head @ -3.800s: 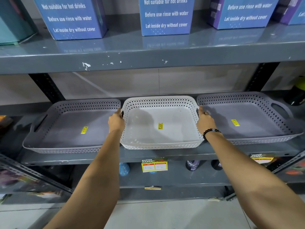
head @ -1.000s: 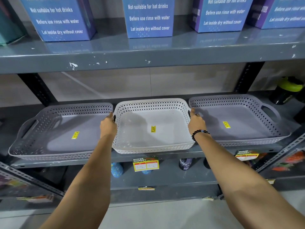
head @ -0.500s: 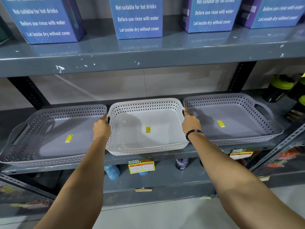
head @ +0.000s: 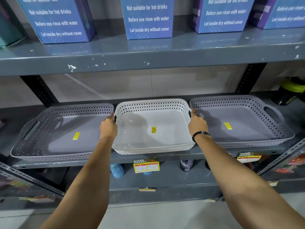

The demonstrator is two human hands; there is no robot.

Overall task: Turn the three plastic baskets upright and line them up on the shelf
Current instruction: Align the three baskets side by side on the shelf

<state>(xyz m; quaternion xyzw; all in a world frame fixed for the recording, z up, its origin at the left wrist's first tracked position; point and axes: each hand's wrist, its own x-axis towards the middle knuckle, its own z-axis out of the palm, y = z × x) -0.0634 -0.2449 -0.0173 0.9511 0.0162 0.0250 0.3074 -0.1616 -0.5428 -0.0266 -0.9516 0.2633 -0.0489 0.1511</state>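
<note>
Three perforated plastic baskets stand upright side by side on the grey shelf [head: 165,158]. The white basket [head: 153,147] is in the middle, between a grey basket [head: 54,156] on the left and a second grey basket [head: 254,143] on the right. Each has a yellow price sticker on its floor. My left hand [head: 108,127] grips the white basket's left handle. My right hand [head: 197,123], with a dark bead bracelet on the wrist, grips its right handle. The fingertips of both hands are hidden behind the rim.
An upper shelf [head: 148,63] hangs low over the baskets and carries several blue boxes [head: 148,19]. A black bottle with a green lid [head: 288,91] stands at the far right. Black uprights [head: 39,91] flank the bay. Bottles and price tags [head: 146,166] sit below.
Both hands stay on the white basket's handles and the baskets keep their row. Only the head view shifts slightly, first left and then back to the right.
</note>
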